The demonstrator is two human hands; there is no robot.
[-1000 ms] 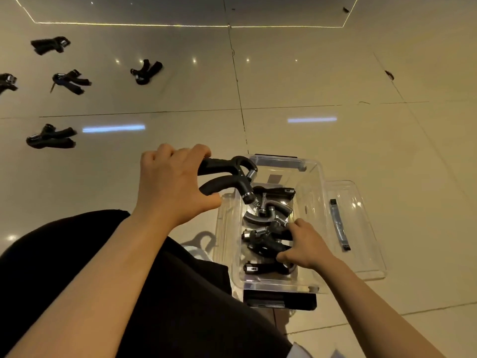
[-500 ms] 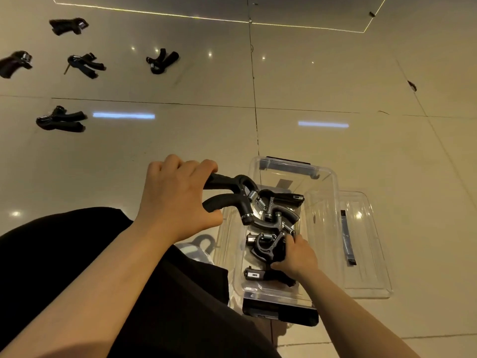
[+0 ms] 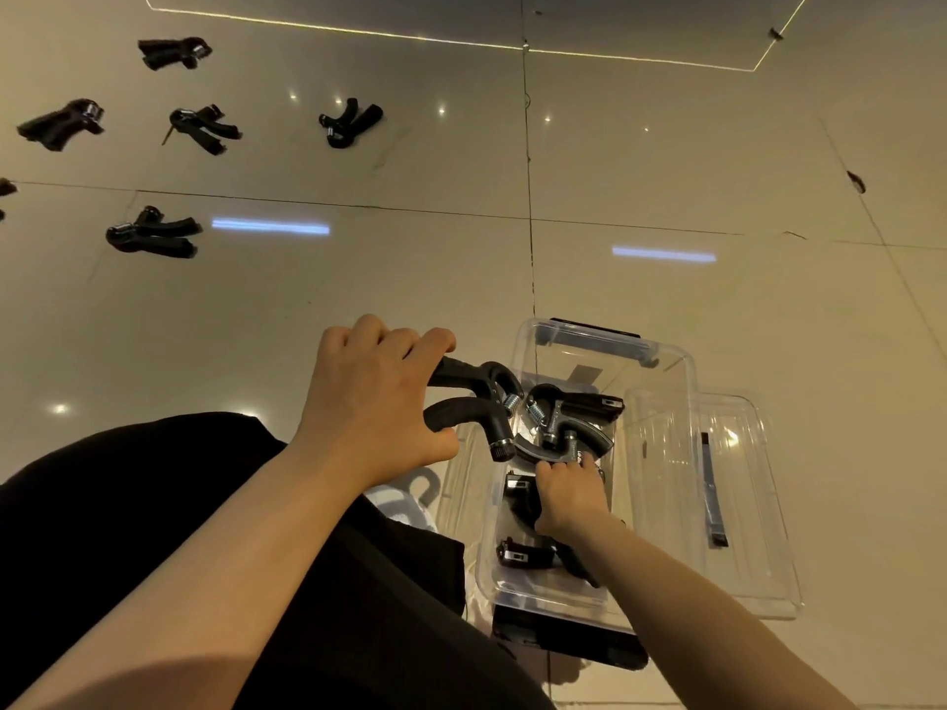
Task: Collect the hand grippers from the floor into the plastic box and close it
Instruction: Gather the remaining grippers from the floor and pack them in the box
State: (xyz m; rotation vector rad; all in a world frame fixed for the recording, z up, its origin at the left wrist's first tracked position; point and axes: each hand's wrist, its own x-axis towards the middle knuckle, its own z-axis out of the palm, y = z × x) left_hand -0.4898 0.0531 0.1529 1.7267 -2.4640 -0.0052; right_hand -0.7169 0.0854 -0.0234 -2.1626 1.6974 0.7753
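Observation:
A clear plastic box [image 3: 661, 433] stands open on the tiled floor in front of me, with several black hand grippers [image 3: 569, 417] lying inside. My left hand [image 3: 374, 402] is closed around the handles of one black hand gripper [image 3: 476, 407], holding it over the box's left rim. My right hand [image 3: 571, 497] reaches down into the box and rests on the grippers there; whether it grips one I cannot tell. The transparent lid [image 3: 743, 504] lies flat on the floor beside the box, on its right.
Several more hand grippers lie on the floor at the upper left, among them one [image 3: 351, 123] near the middle, one [image 3: 153, 235] lower left and one [image 3: 205, 128] between them. My dark-clothed knee [image 3: 153, 504] fills the lower left.
My right hand has shifted a little forward inside the box over the grippers. My left hand keeps the gripper at the box's left rim. The camera has tilted, showing more floor.

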